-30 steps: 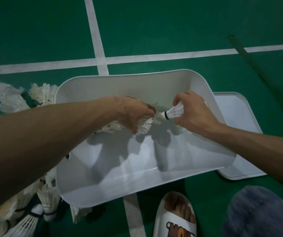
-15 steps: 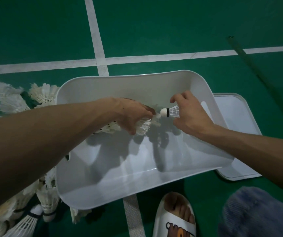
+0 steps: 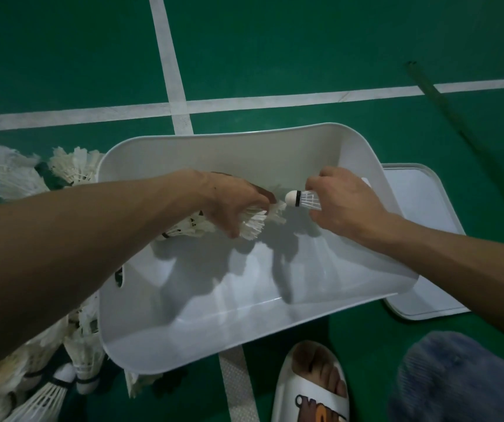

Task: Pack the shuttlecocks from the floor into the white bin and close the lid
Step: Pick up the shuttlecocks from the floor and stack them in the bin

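The white bin stands open on the green court floor. Over its inside, my left hand grips a stack of nested shuttlecocks lying sideways, the feathered end pointing right. My right hand pinches a single shuttlecock by its feathers, cork tip pointing left toward the stack's open end, a small gap between them. The bin's floor shows only shadows. The white lid lies flat on the floor to the right of the bin, partly under it.
Several loose shuttlecocks lie on the floor left of the bin, some at the back left and a pile at the front left. A foot in a white slipper and a blue-clad knee are near the front.
My right hand has drawn its shuttlecock slightly right, away from the stack, so the cork now shows clear of the feathers. The left hand with the stack has stayed in place.
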Demonstrator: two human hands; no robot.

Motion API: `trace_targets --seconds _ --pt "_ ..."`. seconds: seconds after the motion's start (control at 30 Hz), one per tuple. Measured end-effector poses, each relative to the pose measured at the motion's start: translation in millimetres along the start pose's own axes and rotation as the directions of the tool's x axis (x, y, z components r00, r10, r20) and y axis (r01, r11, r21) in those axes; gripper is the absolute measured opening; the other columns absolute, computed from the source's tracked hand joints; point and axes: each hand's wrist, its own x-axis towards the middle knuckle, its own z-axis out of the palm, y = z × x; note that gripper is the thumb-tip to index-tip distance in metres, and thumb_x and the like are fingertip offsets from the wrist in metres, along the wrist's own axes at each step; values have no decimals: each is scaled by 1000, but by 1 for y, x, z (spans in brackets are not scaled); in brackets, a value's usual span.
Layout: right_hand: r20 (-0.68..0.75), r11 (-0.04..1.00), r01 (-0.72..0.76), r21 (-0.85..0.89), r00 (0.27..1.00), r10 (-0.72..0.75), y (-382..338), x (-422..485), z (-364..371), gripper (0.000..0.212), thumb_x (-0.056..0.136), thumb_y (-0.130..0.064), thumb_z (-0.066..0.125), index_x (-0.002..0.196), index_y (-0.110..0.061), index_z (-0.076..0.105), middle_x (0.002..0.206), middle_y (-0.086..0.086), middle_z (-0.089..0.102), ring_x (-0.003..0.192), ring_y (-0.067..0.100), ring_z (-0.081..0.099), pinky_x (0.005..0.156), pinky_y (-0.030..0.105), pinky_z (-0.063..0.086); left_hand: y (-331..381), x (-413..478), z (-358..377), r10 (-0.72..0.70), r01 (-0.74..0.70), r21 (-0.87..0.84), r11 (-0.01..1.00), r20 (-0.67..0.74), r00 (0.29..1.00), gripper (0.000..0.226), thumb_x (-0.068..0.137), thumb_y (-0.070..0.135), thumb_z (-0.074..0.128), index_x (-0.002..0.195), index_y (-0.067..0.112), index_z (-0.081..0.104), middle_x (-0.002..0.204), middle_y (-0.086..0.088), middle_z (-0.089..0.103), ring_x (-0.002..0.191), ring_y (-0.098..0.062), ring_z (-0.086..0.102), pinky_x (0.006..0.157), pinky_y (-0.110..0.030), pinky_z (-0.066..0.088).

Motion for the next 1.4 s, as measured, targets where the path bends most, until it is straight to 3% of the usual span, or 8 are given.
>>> trace_targets --seconds 0.23,0.33,0.4,0.73,0.93,1.13,1.27,1.4 --pt "-12 998 13 61 1000 -12 5 -1 2 22 81 -16 65 102 -14 65 104 7 50 92 28 52 72 36 43 -3 1 5 14 -14 17 1000 -4 1000 58 68 27 71 121 25 49 141 7 43 113 -21 52 93 -37 46" --pt "10 999 22 42 1000 -22 3 -1 2 23 83 -16 65 106 -13 65 107 8 46 93 29 50 69 32 35 -5 1 7 0 0 28 1000 8 1000 58 69 28 71 123 26 48 134 3 50 108 -21 53 89 -34 47" --pt "35 999 27 41 999 -28 0 1 3 22 84 -14 63 105 -11 64 106 9 47 92 30 52 71 34 40 -4 1 6 -2 1 35 999 11 1000 59 70 27 71 124 26 48 133 2 51 108 -21 53 89 -33 46" --pt "45 989 71 -131 997 -65 -11 7 14 23 88 -9 60 111 -10 62 107 11 55 101 29 49 76 33 38 -4 4 8 -4 3 48 999 20 1000 62 68 29 70 125 25 47 135 1 49 111 -22 52 92 -37 46" --pt "58 991 93 -100 994 -88 -12 19 17 37 87 -22 68 123 -19 63 121 13 47 118 35 36 100 44 38 -2 5 5 1 0 49 999 -9 1000 59 70 28 71 124 21 49 130 1 51 110 -21 51 92 -33 45" --pt "118 994 -19 109 993 6 -14 28 26 48 79 -22 77 125 -18 62 120 15 48 111 38 51 96 42 45 -4 3 6 -43 43 27 999 16 999 68 71 29 70 133 25 43 127 -2 55 108 -23 53 90 -38 47" --pt "108 935 -72 347 993 37 -12 29 36 42 76 -12 74 117 -17 66 118 12 61 108 28 58 88 26 44 -3 -2 6 -63 64 -8 998 14 998 62 75 27 70 130 27 43 119 -2 57 98 -21 52 81 -31 44" --pt "145 646 -234 727 971 188 -10 24 39 37 76 6 59 105 -17 61 106 4 64 100 19 60 76 17 44 0 -4 7 -61 61 -9 998 22 998 65 77 27 69 135 29 39 122 -2 56 100 -20 52 86 -34 46"
